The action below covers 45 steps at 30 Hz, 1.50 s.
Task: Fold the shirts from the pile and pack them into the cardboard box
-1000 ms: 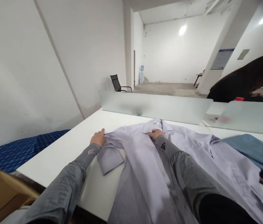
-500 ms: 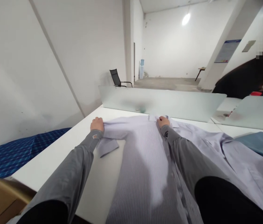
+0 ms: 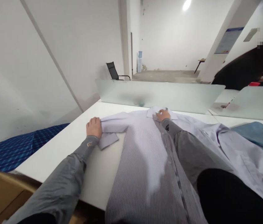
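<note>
A pale lilac striped shirt [image 3: 138, 155] lies spread lengthwise on the white table [image 3: 99, 183], collar at the far end. My left hand [image 3: 94, 127] is at the folded end of the left sleeve, with fingers curled down over the cloth; the fingertips are hidden. The cuff [image 3: 108, 141] sticks out below that fold. At the collar [image 3: 150, 112], my right hand [image 3: 163, 115] is closed with thumb and fingers pinching the fabric. The shirt's button edge [image 3: 178, 177] runs down beside my right forearm.
A frosted divider [image 3: 159, 95] stands along the table's far edge. To the right lie more pale lilac cloth [image 3: 238, 152] and a folded blue-green cloth [image 3: 255, 133]. Blue patterned fabric [image 3: 26, 146] and a cardboard box [image 3: 3, 193] are at left. A person [image 3: 241, 70] leans beyond the divider.
The head view has tipped downward. My left hand has shifted slightly left along the sleeve end. More of the collar shows around my right hand, which has stayed there.
</note>
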Available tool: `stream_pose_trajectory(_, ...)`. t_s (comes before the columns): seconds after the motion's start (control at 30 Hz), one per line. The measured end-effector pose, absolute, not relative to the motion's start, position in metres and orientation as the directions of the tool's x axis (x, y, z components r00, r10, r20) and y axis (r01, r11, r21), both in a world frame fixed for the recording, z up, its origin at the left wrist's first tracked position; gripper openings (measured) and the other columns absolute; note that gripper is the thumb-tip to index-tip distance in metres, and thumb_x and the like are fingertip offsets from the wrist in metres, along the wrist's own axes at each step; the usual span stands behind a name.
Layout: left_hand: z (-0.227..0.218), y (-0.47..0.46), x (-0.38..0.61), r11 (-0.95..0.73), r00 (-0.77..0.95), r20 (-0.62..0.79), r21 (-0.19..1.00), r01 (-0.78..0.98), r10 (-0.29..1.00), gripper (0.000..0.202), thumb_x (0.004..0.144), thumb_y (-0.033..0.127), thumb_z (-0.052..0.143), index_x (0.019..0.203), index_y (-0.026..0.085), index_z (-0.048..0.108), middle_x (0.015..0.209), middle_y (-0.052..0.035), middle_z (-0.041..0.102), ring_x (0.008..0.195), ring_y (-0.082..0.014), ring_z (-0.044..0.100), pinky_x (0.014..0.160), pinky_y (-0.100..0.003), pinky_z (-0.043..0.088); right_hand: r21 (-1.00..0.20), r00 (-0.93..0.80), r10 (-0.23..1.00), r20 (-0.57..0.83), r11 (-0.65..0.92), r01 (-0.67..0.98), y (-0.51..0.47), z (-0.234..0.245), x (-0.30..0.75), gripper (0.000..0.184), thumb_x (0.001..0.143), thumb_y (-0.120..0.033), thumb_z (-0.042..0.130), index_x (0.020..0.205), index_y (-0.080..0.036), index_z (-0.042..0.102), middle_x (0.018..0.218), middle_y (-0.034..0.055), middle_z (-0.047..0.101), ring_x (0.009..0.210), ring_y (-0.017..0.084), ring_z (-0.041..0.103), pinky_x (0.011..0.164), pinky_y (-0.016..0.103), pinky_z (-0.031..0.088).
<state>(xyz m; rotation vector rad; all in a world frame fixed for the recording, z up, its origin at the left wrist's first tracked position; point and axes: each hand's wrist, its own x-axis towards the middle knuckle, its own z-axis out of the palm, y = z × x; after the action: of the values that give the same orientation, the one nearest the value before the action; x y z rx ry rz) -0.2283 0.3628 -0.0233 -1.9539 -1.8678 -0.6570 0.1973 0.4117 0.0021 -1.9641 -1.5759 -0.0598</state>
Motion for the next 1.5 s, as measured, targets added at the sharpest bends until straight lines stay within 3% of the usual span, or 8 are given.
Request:
stream_pose_trajectory(0.17,-0.005,0.271,-0.186,-0.603,0.471,0.543,0.084,0.793,0.695,0.04,0.095,0.038,0.042,0.125,0.013,0.052,0.138,-0.0175,0.047,0.132,-0.0283,0.041,0.109,-0.045,0.037,-0.399,0.244,0.893,0.378,-0.081,0.913,0.341,0.013,0.229,0.029,0.08,-0.025,0.054,0.105,-0.017,0.068,0.106,0.0082,0.068,0.098,0.021,0.062,0.092,0.033,0.045)
stream_pose_trajectory(0.37,-0.033,0.135,-0.133,-0.882,0.868,0.155,0.054,0.469,0.471,0.073,0.089,0.061,0.046,0.15,0.029,0.025,0.158,-0.0086,0.025,0.144,-0.0355,0.02,0.113,-0.059,0.022,-0.185,-0.027,0.947,0.319,0.09,0.979,0.226,-0.03,0.262,0.044,0.088,-0.042,0.051,0.125,-0.02,0.06,0.133,0.0128,0.057,0.123,0.027,0.051,0.101,0.044,0.04)
stream_pose_trajectory(0.63,-0.044,0.096,-0.138,-0.834,0.831,0.075,0.031,0.551,0.551,0.061,0.095,0.047,0.043,0.15,0.026,0.028,0.157,-0.0097,0.026,0.144,-0.0306,0.022,0.114,-0.052,0.026,-0.222,-0.029,0.947,0.319,0.105,0.969,0.176,-0.034,0.287,0.045,0.095,-0.04,0.038,0.134,-0.023,0.053,0.144,0.0112,0.047,0.13,0.026,0.045,0.104,0.045,0.039)
stream_pose_trajectory(0.8,-0.051,0.031,-0.133,-0.917,0.915,0.069,-0.014,0.399,0.397,0.073,0.083,0.042,0.065,0.147,0.028,0.034,0.157,-0.0078,0.026,0.145,-0.0347,0.018,0.115,-0.06,0.019,-0.081,-0.092,0.961,0.262,0.117,0.99,0.147,-0.045,0.304,0.048,0.095,-0.047,0.038,0.135,-0.024,0.052,0.146,0.0104,0.045,0.134,0.03,0.038,0.104,0.055,0.032)
stream_pose_trajectory(1.0,-0.036,0.003,-0.11,-0.943,0.897,0.292,0.096,0.317,0.332,0.022,0.095,0.019,0.044,0.109,0.019,0.061,0.115,-0.0089,0.065,0.114,-0.0202,0.056,0.096,-0.037,0.047,-0.035,-0.07,0.963,0.262,0.082,0.996,0.139,-0.056,0.291,0.048,0.097,-0.044,0.033,0.138,-0.022,0.047,0.148,0.0111,0.042,0.134,0.032,0.034,0.104,0.057,0.025)
stream_pose_trajectory(1.13,-0.031,-0.004,-0.069,-0.847,0.742,0.411,0.198,0.494,0.529,0.022,0.096,0.029,0.045,0.084,0.018,0.06,0.081,-0.0054,0.061,0.077,-0.0169,0.057,0.07,-0.032,0.048,-0.057,-0.064,0.96,0.272,0.083,0.995,0.14,-0.052,0.287,0.048,0.097,-0.043,0.033,0.137,-0.022,0.048,0.147,0.0112,0.043,0.133,0.032,0.033,0.105,0.054,0.024)
stream_pose_trajectory(1.4,-0.042,-0.011,-0.015,-0.862,0.799,0.363,0.026,0.506,0.48,0.042,0.088,0.058,0.05,0.087,0.017,0.057,0.086,-0.0092,0.06,0.082,-0.0244,0.055,0.068,-0.037,0.044,-0.053,-0.052,0.959,0.28,0.07,0.996,0.133,-0.048,0.286,0.047,0.097,-0.042,0.033,0.137,-0.022,0.049,0.146,0.0108,0.044,0.132,0.032,0.035,0.104,0.056,0.026)
stream_pose_trajectory(1.5,-0.033,-0.001,-0.012,-0.851,0.777,0.354,0.14,0.506,0.52,0.041,0.09,0.057,0.048,0.093,0.018,0.057,0.085,-0.0066,0.061,0.08,-0.0218,0.057,0.067,-0.034,0.043,-0.034,-0.053,0.96,0.277,0.065,0.997,0.133,-0.049,0.286,0.048,0.097,-0.042,0.033,0.137,-0.022,0.049,0.146,0.0112,0.044,0.133,0.033,0.035,0.104,0.057,0.026)
